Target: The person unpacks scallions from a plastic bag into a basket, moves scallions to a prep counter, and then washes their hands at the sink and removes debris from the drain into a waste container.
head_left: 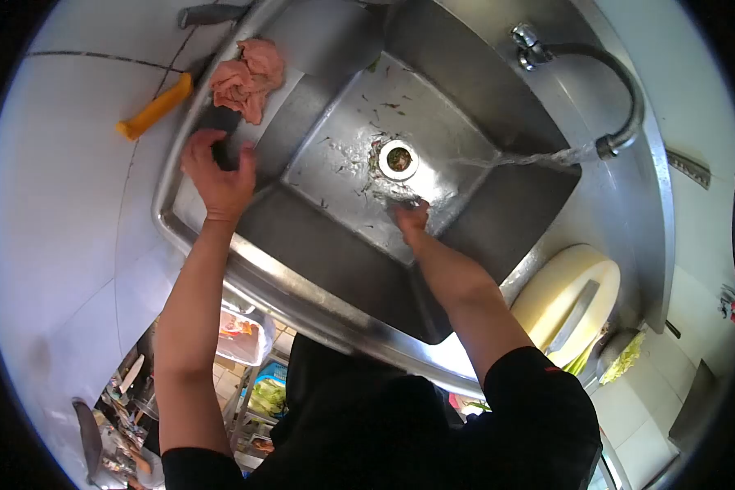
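Observation:
My left hand (220, 181) is at the left rim of the steel sink (335, 302), thumb and fingers apart and curved. Just beyond its fingertips lies a dark patch or object that I cannot make out, below a crumpled pink cloth (249, 80). Down in the basin, my right hand (412, 216) is close to the sink floor, just below the round drain (399, 160). Its fingers are blurred, and whether they hold anything is unclear. Small dark and green scraps (392, 105) lie scattered on the wet floor, and more sit in the drain.
Water runs from the curved faucet (633, 122) at the right into the basin. A knife (574, 314) rests on a thick round cutting board (555, 286) at the right. A yellow-handled tool (155, 106) is left of the sink. Leafy greens (625, 358) lie beyond the board.

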`<state>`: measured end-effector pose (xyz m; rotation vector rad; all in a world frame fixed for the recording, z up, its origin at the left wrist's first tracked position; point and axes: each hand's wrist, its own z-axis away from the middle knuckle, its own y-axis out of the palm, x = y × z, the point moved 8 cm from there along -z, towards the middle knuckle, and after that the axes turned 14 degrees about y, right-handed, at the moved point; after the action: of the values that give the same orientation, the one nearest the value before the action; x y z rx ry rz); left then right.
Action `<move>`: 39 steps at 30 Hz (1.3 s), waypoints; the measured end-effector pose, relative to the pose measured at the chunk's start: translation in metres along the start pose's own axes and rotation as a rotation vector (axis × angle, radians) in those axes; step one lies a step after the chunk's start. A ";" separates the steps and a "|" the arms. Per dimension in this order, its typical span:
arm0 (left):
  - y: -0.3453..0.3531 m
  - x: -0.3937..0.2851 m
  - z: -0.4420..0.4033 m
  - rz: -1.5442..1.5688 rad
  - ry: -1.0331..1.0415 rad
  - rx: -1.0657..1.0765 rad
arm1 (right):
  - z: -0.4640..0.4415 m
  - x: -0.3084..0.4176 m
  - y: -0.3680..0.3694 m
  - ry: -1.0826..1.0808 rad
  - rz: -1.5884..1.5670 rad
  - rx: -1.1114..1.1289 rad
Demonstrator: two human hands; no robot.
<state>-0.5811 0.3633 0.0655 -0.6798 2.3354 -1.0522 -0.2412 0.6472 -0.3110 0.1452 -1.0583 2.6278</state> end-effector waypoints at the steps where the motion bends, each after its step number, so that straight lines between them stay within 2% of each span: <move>1: -0.001 0.007 0.003 0.040 -0.045 -0.031 | 0.008 0.007 0.013 0.017 -0.124 0.086; 2: -0.003 0.012 0.003 0.081 -0.090 -0.062 | 0.018 0.017 0.016 -0.004 -0.178 -0.104; 3: -0.003 0.012 0.003 0.083 -0.088 -0.052 | 0.011 0.025 0.030 0.006 -0.178 -0.101; 5: -0.007 0.012 0.002 0.155 -0.138 -0.061 | -0.033 0.014 0.095 0.141 -0.485 0.209; 7: -0.012 0.017 0.006 0.164 -0.175 -0.106 | -0.001 0.064 0.075 0.139 -0.991 0.352; 8: -0.018 0.022 0.009 0.168 -0.211 -0.160 | -0.002 0.082 0.065 0.089 -1.041 0.366; 9: -0.020 0.025 0.012 0.169 -0.213 -0.154 | -0.018 0.089 0.063 0.047 -1.085 0.274; 11: -0.032 0.044 0.027 0.162 -0.420 -0.266 | 0.005 0.131 0.018 -0.041 -0.994 0.268; 12: -0.033 0.048 0.031 0.163 -0.421 -0.265 | -0.004 0.137 0.012 -0.041 -0.993 0.267; 14: -0.032 0.046 0.030 -0.038 -0.306 -0.164 | 0.003 0.188 -0.009 -0.631 -0.286 -0.074; 15: -0.030 0.048 0.029 -0.037 -0.298 -0.162 | -0.002 0.197 -0.007 -0.627 -0.293 -0.074; 17: -0.026 0.043 0.021 -0.059 -0.257 -0.149 | 0.023 0.238 0.005 -0.999 0.074 -0.270; 18: -0.025 0.042 0.019 -0.063 -0.254 -0.148 | 0.017 0.247 0.022 -0.976 0.200 -0.224; 19: -0.024 0.042 0.018 -0.082 -0.256 -0.111 | 0.026 0.251 0.025 -0.976 0.196 -0.219; 21: -0.022 0.044 0.018 -0.104 -0.260 -0.067 | 0.061 0.245 0.044 -1.031 0.572 -0.068; 22: -0.021 0.044 0.017 -0.102 -0.243 -0.053 | 0.072 0.232 0.049 -1.068 0.548 0.088; 23: -0.020 0.043 0.016 -0.099 -0.225 -0.038 | 0.075 0.218 0.051 -1.066 0.550 0.090; 25: -0.019 0.041 0.014 -0.120 -0.195 -0.026 | 0.099 0.195 0.062 -1.408 0.764 0.006; 27: -0.018 0.038 0.010 -0.142 -0.164 -0.019 | 0.094 0.190 0.059 -1.431 0.765 0.009; 29: -0.017 0.035 0.009 -0.172 -0.170 0.016 | 0.085 0.172 0.075 -1.565 0.931 0.192; 30: -0.019 0.035 0.009 -0.169 -0.172 0.016 | 0.077 0.171 0.071 -1.536 0.928 0.233; 33: -0.018 0.035 0.006 -0.226 -0.157 0.054 | 0.057 0.181 0.046 -1.449 0.928 0.135; 35: -0.017 0.037 0.007 -0.200 -0.156 0.049 | 0.027 0.181 0.032 -1.480 0.701 0.134; 37: -0.018 0.037 0.008 -0.195 -0.169 0.042 | -0.019 0.175 0.017 -1.034 0.565 0.307; 38: -0.017 0.037 0.008 -0.190 -0.177 0.038 | -0.015 0.180 0.005 -1.039 0.571 0.302; 39: -0.017 0.036 0.008 -0.190 -0.182 0.031 | -0.002 0.192 -0.016 -1.202 0.530 0.153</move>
<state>-0.5993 0.3266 0.0661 -0.9586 2.1267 -1.0571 -0.4181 0.7057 -0.2629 1.8772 -1.2873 3.0208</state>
